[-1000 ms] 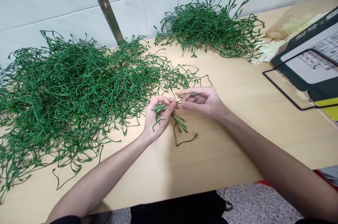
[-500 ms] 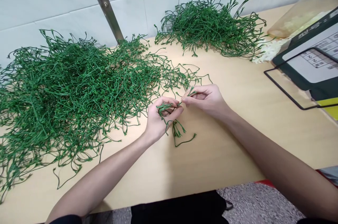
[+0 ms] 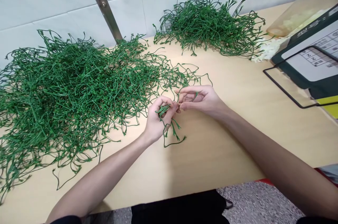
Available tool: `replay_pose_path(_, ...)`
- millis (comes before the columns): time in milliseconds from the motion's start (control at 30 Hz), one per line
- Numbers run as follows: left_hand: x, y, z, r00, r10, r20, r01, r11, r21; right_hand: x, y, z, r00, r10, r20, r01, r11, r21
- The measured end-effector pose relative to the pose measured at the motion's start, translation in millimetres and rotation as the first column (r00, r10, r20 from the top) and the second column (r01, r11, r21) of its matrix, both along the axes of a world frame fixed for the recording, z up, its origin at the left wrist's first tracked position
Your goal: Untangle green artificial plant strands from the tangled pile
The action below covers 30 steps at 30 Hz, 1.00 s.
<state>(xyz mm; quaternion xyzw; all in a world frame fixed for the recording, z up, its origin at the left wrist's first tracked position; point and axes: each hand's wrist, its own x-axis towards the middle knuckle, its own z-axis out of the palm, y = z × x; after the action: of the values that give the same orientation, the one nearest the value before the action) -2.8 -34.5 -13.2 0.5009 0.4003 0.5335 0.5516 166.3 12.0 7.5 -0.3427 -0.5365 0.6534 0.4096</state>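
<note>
Our left hand point(image 3: 157, 120) is curled around a small bunch of green plastic stems point(image 3: 169, 125), their loose ends dangling below the palm onto the wooden table point(image 3: 216, 146). Our right hand point(image 3: 202, 100) pinches one thin stem between thumb and fingertips, meeting the left at the fingertips. We judge these stems very light, thin, springy and prone to tangling; best taken along the straight shank with a fingertip pinch, not by the forked tips, which likely snag. Just left lies the large tangled pile of stems point(image 3: 66, 90); well behind sits a smaller pile point(image 3: 208, 26) against the tiled wall point(image 3: 52, 2). Far right, a dark printed box point(image 3: 314, 55) with a black wire frame point(image 3: 287, 93); we see table-like print, too small to read.
</note>
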Motion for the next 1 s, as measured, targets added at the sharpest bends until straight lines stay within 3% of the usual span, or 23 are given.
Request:
replay_pose_path(133, 0.6, 0.7, 0.4, 0.999, -0.02, 0.04, 0.019, 1.0, 0.017, 3.8, 0.6, 2.5, 0.997, 0.05, 0.056, -0.049, 0.999, -0.008)
replay_pose_path(333, 0.5, -0.1, 2.8, 0.998, -0.063, 0.014, 0.063, 0.998, -0.011, -0.7, -1.6, 5.6, 0.99, -0.101, 0.098, 0.092, 0.992, 0.089)
replay_pose_path(467, 0.6, -1.1, 5.3, 0.999, -0.027, -0.041, 0.026, 0.999, -0.032, -3.1, -2.9, 5.4, 0.983, -0.141, 0.118, 0.134, 0.989, 0.07)
replay_pose_path(600, 0.6, -0.2, 4.8, 0.994, 0.022, -0.108, -0.018, 0.999, 0.038, -2.6, -2.3, 3.5, 0.98, -0.16, 0.12, 0.156, 0.987, 0.04)
replay_pose_path(733, 0.9, 1.4, 5.1, 0.99, 0.074, -0.121, -0.065, 0.995, 0.077, -1.2, -1.1, 3.0, 0.983, -0.121, 0.138, 0.12, 0.993, 0.015)
replay_pose_path(1000, 0.6, 0.5, 5.7, 0.996, 0.072, -0.043, -0.075, 0.994, -0.075, 2.1, 0.0, -2.8, 0.999, -0.019, -0.029, 0.018, 0.999, -0.031)
